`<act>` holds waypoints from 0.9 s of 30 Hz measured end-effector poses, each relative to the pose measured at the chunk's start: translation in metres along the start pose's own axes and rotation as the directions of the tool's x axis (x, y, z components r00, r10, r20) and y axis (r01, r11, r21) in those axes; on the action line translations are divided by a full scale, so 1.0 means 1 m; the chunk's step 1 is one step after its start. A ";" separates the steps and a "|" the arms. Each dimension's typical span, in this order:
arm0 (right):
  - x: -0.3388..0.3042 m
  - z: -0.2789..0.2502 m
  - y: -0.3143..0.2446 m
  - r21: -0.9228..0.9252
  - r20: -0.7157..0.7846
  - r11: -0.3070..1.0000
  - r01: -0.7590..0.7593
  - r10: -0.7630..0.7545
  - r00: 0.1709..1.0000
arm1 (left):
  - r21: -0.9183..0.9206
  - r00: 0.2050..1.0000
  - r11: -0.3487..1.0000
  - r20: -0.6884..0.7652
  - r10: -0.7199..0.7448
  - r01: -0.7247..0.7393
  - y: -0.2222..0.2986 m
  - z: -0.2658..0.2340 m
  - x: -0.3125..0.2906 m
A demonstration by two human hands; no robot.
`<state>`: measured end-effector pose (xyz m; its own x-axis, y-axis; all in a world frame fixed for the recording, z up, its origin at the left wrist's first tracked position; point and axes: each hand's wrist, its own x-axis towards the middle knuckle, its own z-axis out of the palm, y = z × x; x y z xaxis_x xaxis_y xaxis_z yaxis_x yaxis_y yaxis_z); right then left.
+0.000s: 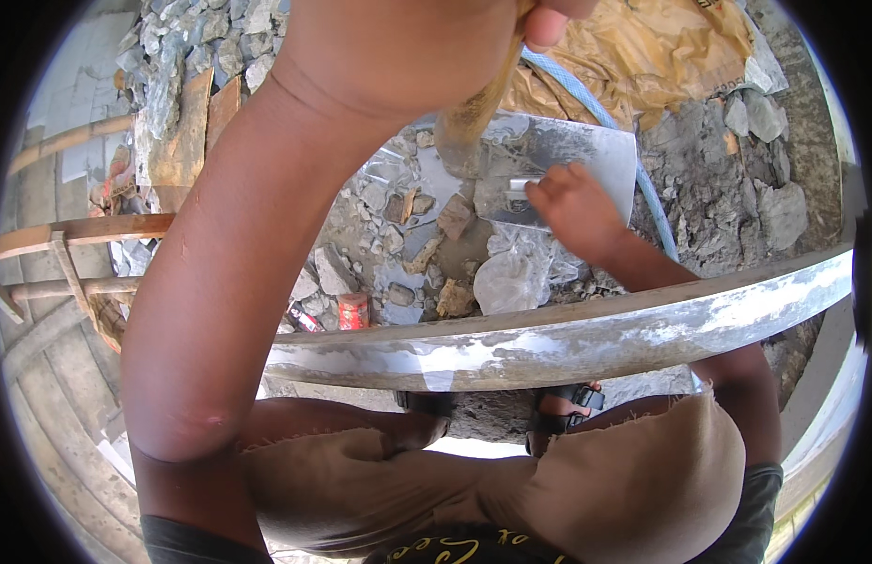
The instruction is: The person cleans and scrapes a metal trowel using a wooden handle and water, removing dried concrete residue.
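My left arm reaches up across the view. Its hand point(436, 42) is close to the camera and partly cut off by the upper edge, with fingertips showing at its right. They are closed on a yellowish-brown, elongated object point(475, 122), blurred, whose kind I cannot make out; its lower end overlaps a flat metal trowel point(600, 150). My right hand point(582, 209) is closed at the trowel's short silver handle, and the blade lies flat over wet grey rubble. Beside that hand rests crumpled clear plastic point(521, 273).
A long, mortar-smeared beam point(549, 340) crosses in front of my knees. A blue hose point(657, 202) curves behind my right hand, near a brown sack point(633, 56). Broken stones point(220, 38), a red can-like piece point(353, 310) and wooden bars point(88, 230) lie leftward.
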<state>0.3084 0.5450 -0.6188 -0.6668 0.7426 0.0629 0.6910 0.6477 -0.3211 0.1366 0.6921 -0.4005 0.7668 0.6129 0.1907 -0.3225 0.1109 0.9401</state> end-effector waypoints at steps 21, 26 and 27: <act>0.020 0.026 0.037 -0.174 -0.190 0.981 0.081 -0.114 0.975 | -0.087 1.000 0.996 0.023 0.010 -0.008 0.000 -0.001 0.003; 0.046 0.035 0.037 -0.152 -0.130 0.988 0.036 -0.057 0.990 | -0.078 0.999 0.997 0.031 0.022 -0.020 -0.001 0.000 0.004; 0.050 0.037 0.037 -0.162 -0.144 0.986 0.037 -0.061 0.988 | -0.071 0.999 0.997 0.029 0.019 -0.017 0.000 0.001 0.004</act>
<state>0.2904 0.5999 -0.6624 -0.6607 0.7185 0.2175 0.7016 0.6940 -0.1615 0.1405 0.6937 -0.3997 0.7762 0.5920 0.2168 -0.3743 0.1560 0.9141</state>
